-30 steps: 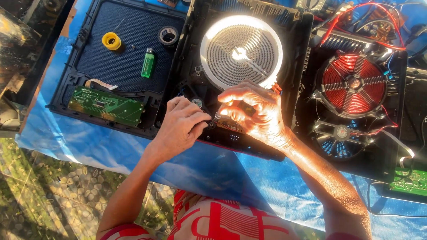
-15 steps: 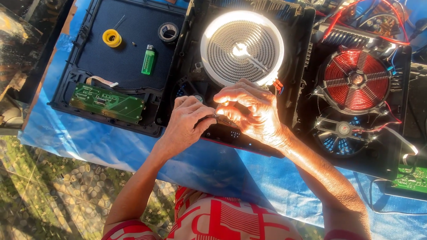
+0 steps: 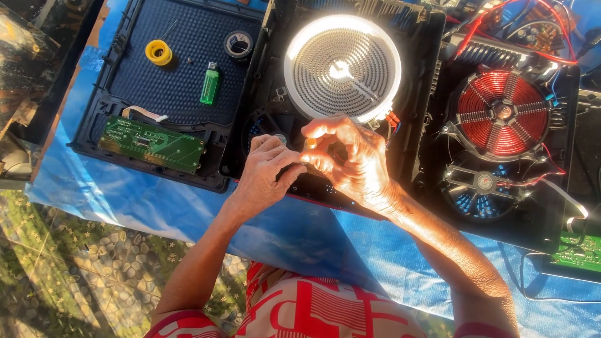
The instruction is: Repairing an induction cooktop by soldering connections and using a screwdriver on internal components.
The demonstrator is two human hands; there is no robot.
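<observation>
Right hand: my right hand (image 3: pixel 357 166) is curled, thumb and forefinger pinched on a small orange-tipped part (image 3: pixel 311 143); I cannot tell what the part is.
Left hand: my left hand (image 3: pixel 269 172) is loosely curled, fingers bent toward the right one and touching its fingertips; whether it also grips the part I cannot tell.
Key relation: the part sits between the two hands, at the right hand's fingertips, so the right is nearer; it is too small to read a long axis.
Part's look: tiny, glowing orange in the sun, mostly hidden by fingers.
Just beyond the hands: the round white heating coil (image 3: pixel 342 67), bright and glaring, seated in an opened black cooker housing (image 3: pixel 418 131) directly under both hands.
Right of the hands: a red copper coil (image 3: pixel 503 112) with a blue-bladed fan (image 3: pixel 479 188) nearer me.
Left of the hands: a green circuit board (image 3: pixel 152 144); beyond it a green lighter (image 3: pixel 210 84), yellow spool (image 3: pixel 158 52) and tape roll (image 3: pixel 238 44), well apart.
Under everything: blue sheet (image 3: pixel 125 200) on the table.
</observation>
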